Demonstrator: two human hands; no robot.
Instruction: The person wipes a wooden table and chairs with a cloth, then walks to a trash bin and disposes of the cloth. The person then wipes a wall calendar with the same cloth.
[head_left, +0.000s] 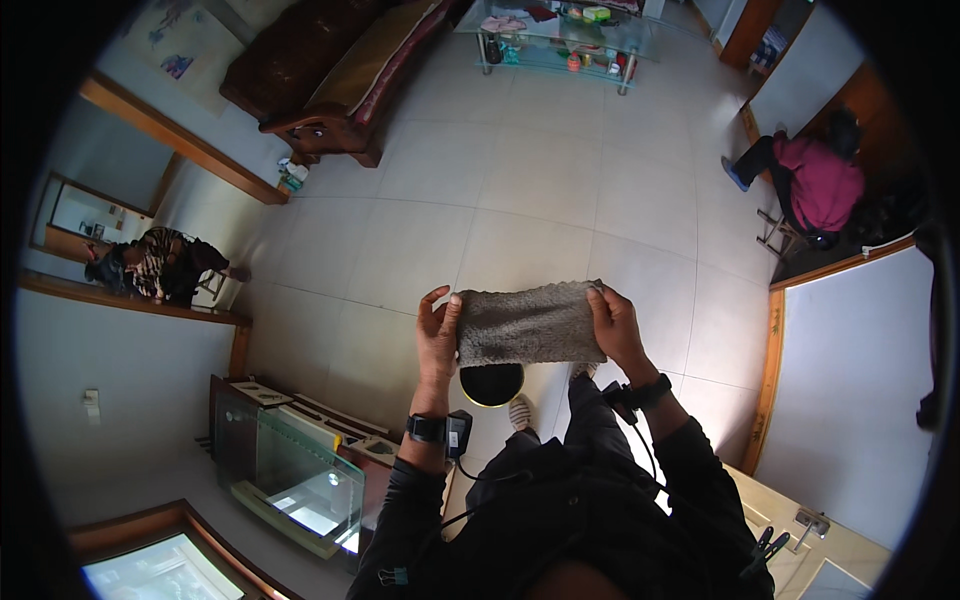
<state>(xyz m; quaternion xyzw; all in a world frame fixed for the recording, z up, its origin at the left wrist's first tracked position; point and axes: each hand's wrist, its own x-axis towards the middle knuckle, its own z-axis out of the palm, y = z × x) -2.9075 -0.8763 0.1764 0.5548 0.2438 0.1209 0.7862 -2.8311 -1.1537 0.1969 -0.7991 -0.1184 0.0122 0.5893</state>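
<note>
A grey textured cloth is stretched between my two hands, in front of my body and above the floor. My left hand grips its left edge, with the thumb on top and a finger curled away from it. On the right, my right hand pinches the cloth's upper right corner between thumb and fingers. Below the cloth, near my feet, stands a round black stool or container with a yellowish rim, partly hidden by the cloth.
One person sits on a stool at the right, another in the doorway at left. A carved wooden sofa and a glass coffee table stand ahead. A glass-topped cabinet is at lower left, a door at lower right.
</note>
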